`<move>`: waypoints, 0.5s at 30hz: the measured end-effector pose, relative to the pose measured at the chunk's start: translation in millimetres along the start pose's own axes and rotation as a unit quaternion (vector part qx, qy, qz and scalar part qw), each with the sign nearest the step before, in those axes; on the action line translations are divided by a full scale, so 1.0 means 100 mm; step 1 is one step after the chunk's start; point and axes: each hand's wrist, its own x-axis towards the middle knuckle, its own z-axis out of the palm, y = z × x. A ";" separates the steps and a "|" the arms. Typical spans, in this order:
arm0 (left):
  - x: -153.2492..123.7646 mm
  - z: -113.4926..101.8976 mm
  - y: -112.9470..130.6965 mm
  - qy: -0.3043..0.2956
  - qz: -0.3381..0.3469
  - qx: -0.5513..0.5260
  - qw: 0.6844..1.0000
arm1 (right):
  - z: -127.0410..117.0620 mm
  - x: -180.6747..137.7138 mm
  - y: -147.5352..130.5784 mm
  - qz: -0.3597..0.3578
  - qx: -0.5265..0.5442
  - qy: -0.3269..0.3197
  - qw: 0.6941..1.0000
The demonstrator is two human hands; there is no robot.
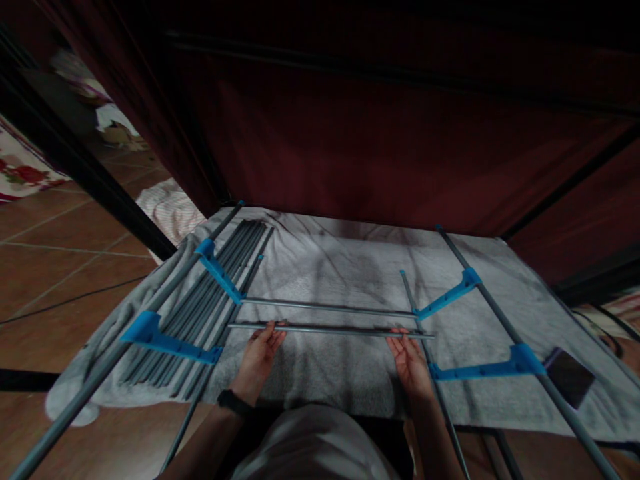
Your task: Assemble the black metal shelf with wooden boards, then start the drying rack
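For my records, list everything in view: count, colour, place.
Held tube: 1, grey, centre
Crossbar: 1, grey, beyond held tube
Inner tubes: 2, grey, left and right
Outer tubes: 2, grey, outside these
Brackets: 4, blue, two per side
Tube bundle: many, overlapping, grey, left
Blanket: 1, grey, under the parts
Phone-like slab: 1, dark, right
Hanging cloth: 1, dark red, behind
Bars: several, black, left and right
Floral cloth: 1, white and red, far left
Striped cloth: 1, pale, left
Floor cable: 1, black, left
Tiles: many, reddish-brown, floor
Clutter: too dim to count, upper left
Wristband: 1, black, left wrist
Shirt: 1, pale, bottom centre
Left hand: 1, bare, held tube's left part
Right hand: 1, bare, held tube's right part
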 end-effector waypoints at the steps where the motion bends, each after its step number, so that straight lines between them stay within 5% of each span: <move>1: 0.00 0.00 0.00 -0.005 -0.002 0.004 1.000 | 0.00 0.00 0.00 0.000 0.003 0.001 1.000; 15: -0.11 0.06 -0.03 -0.035 -0.038 0.021 0.998 | 0.00 0.01 0.01 0.009 0.003 0.007 1.000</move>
